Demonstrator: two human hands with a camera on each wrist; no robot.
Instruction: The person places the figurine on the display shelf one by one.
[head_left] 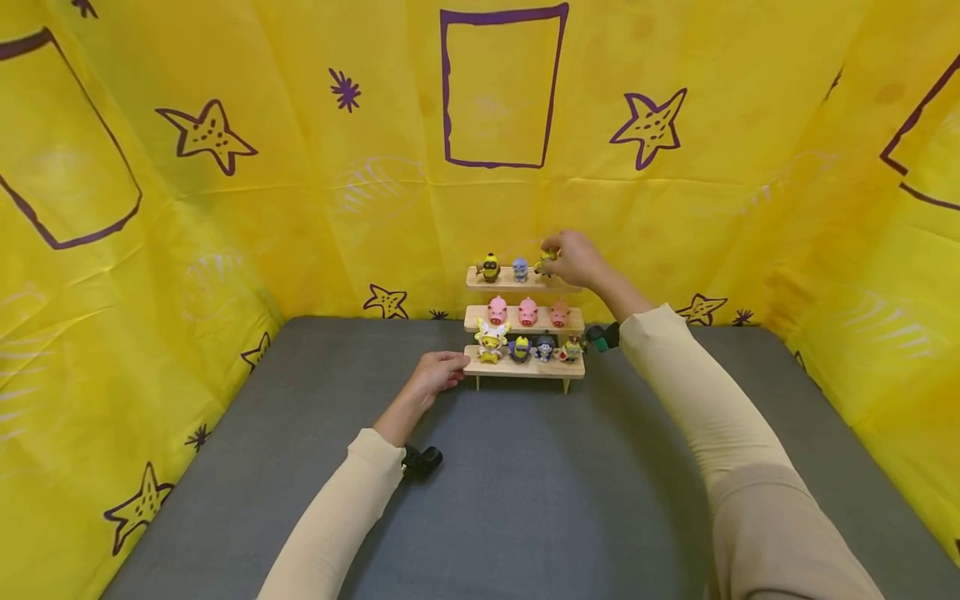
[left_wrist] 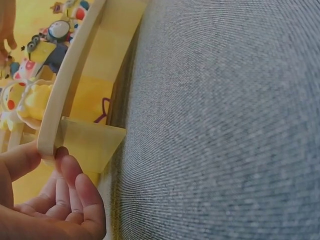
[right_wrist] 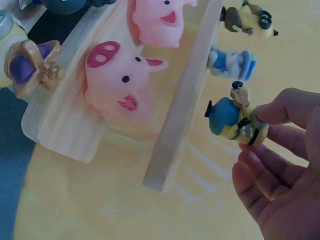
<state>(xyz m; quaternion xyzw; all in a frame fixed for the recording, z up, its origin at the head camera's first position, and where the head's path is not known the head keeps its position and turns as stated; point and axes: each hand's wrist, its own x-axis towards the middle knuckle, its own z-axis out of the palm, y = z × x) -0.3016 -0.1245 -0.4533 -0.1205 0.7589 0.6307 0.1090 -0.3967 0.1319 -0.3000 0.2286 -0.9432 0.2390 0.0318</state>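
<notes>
A three-tier wooden display stand [head_left: 525, 372] stands at the back of the table. My left hand [head_left: 438, 372] pinches the left end of its lowest board, thumb above and fingers curled beneath, as the left wrist view shows. At the right end of the top board, my right hand [head_left: 577, 257] holds a yellow minion figurine [right_wrist: 225, 117] in blue with a small brown instrument, between thumb and fingers. In the right wrist view the figurine's feet are close over the board. Beside it on that tier are a small blue-and-white figurine [right_wrist: 232, 64] and another minion figurine [right_wrist: 248, 21].
Several pink pig figurines [head_left: 528, 312] line the middle board. On the lowest board are a yellow figurine with a white hood [head_left: 491, 342], a minion in purple [head_left: 519, 349] and other figurines. Yellow printed cloth [head_left: 495, 208] hangs behind the grey tabletop [head_left: 525, 483].
</notes>
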